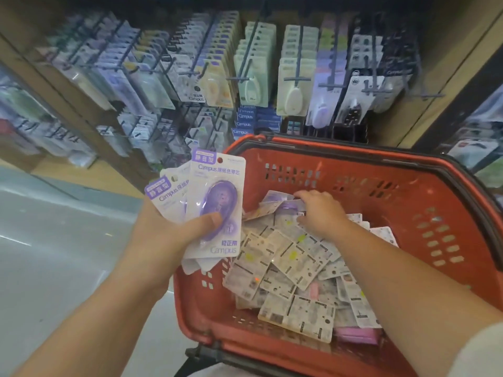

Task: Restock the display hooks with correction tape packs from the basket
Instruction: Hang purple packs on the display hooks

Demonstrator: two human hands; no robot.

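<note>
**Correction tape packs: fan held in left hand, bulk loose in basket**

Purple-and-white carded correction tape packs (215, 202) are held as a fan of at least three in the left hand (168, 235), just left of the basket's far-left corner. The thumb is pressed across the front pack's purple blister and the fingers are curled behind the cards, so the hold is firm. Printed fronts are turned to the camera, hang holes at the top.

Red perforated plastic shopping basket (424, 186) with a black rim is seen in front of the display, lower centre to right. Its floor is covered by a loose pile of carded packs (285, 257), mostly lying back side up and overlapping at mixed angles. A pink flat item (356, 334) is partly buried at the near-right edge of the pile; its type cannot be told.

Right hand (321, 213) is laid palm down on the far side of the pile, fingers bent onto a purple-edged pack (292, 204). Pinched or only touched: cannot be told, as the fingertips are hidden.

Black wire display hooks (298, 77) are mounted in rows in the wooden-framed shelf unit (446, 63) beyond the basket. Most are loaded with hanging packs (255, 80) in pale green, cream, lilac and black-and-white. Blue Campus-branded boxes (245, 121) are stacked below the green rows. The left part of the display is blurred.
</note>
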